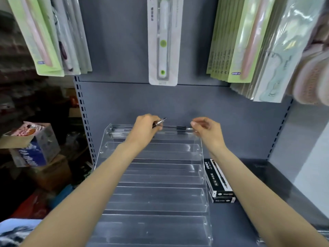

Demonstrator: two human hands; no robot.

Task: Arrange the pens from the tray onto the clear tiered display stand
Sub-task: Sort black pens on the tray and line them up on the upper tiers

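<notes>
We reach both arms over the clear stand point(153, 193), which sits on a grey shelf point(267, 202). At its top tier, against the back panel point(178, 104), our left hand point(145, 130) curls its fingers round a pen point(159, 122), tip pointing up and right. Our right hand point(207, 131) hovers at the tier's right end with fingers loosely bent, just beside the end of a dark pen point(179, 128) lying along the tier; we cannot tell whether they touch. More pens point(119, 131) lie at the tier's left end, blurred through the acrylic. The lower tiers stand free. Two black pen boxes point(219, 182) lie stacked just right of the stand. Hanging packets point(162, 41) crowd the space above. No tray is in view. Cardboard boxes point(33, 143) left of the shelf are dim and cut off
</notes>
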